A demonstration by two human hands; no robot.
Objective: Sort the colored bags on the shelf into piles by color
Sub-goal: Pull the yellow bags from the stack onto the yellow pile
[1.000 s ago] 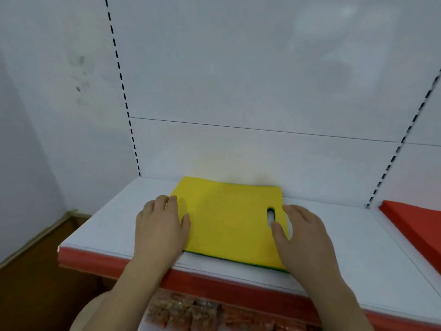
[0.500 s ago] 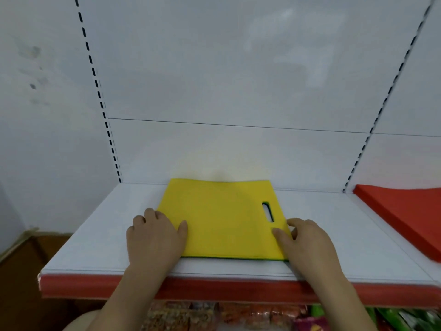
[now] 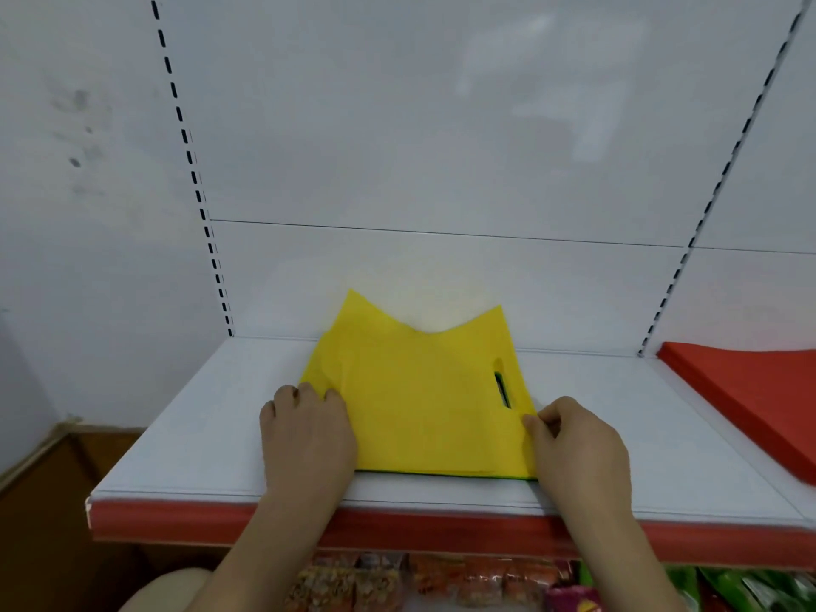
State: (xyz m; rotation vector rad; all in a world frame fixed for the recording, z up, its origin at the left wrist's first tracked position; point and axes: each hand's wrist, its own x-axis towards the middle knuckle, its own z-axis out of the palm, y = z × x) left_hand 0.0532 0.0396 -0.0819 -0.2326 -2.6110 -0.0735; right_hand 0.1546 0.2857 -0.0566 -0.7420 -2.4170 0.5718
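Observation:
A stack of yellow bags [image 3: 424, 399] lies in the middle of the white shelf [image 3: 185, 439], with a thin green edge [image 3: 446, 475] showing under its front. The top yellow bag's two far corners are raised off the stack. My left hand [image 3: 304, 435] grips the stack's left edge with curled fingers. My right hand [image 3: 574, 448] pinches the right edge just below the handle slot [image 3: 502, 387]. A pile of red bags [image 3: 759, 399] lies on the neighbouring shelf to the right.
The shelf has a red front strip [image 3: 397, 530] and a white back panel with slotted uprights [image 3: 194, 178]. Packaged snacks [image 3: 441, 580] fill the shelf below. A brown floor [image 3: 44, 501] shows at the lower left.
Both hands went from lying flat beside the yellow stack to curling onto its side edges. The top bag's far corners have risen off the stack.

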